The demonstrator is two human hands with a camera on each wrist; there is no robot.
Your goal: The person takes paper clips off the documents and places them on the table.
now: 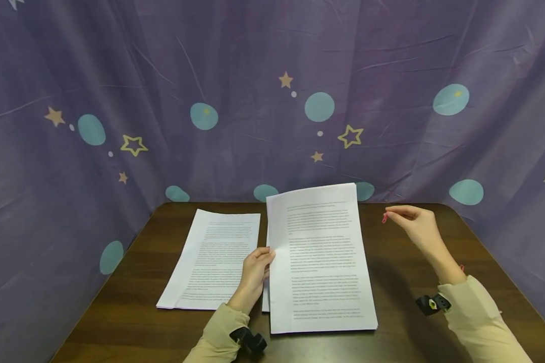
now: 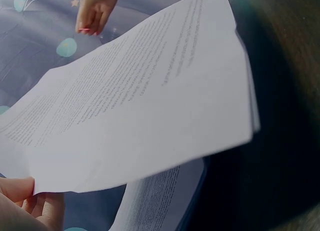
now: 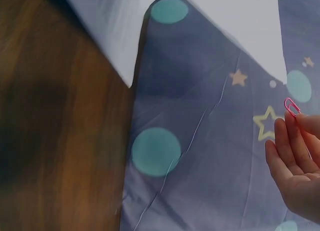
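1. Purple cloth (image 1: 236,60) printed with teal dots and yellow stars hung behind and to both sides of a dark wooden table (image 1: 399,282).
2. On the table's left part lay a stack of printed pages (image 1: 213,257), flat, its long side running away from the person.
3. Just to the right of that stack, a second sheaf of printed paper (image 1: 320,252) was lifted at its far end, its near edge down close to the table; its left edge overlapped the flat stack slightly.
4. The left hand (image 1: 256,269) held this sheaf at the middle of its left edge, thumb on top and the fingers curled beneath the sheets.
5. In the left wrist view the sheaf (image 2: 145,96) filled most of the frame, several sheets fanning at the right corner, with the thumb (image 2: 17,188) pressed at its lower left edge and part of the flat stack (image 2: 160,201) showing underneath.
6. The right hand (image 1: 415,224) was raised over the table's far right part, well apart from the paper.
7. It pinched a small pink paper clip (image 1: 384,218) between the tips of thumb and forefinger, the other fingers loosely bent.
8. The right wrist view showed the clip (image 3: 291,107) sticking up from the fingertips (image 3: 300,123) against the starred cloth, with two white paper corners at the top of the frame.
9. Both wrists wore beige sleeves (image 1: 474,312) and small black cameras (image 1: 432,304).
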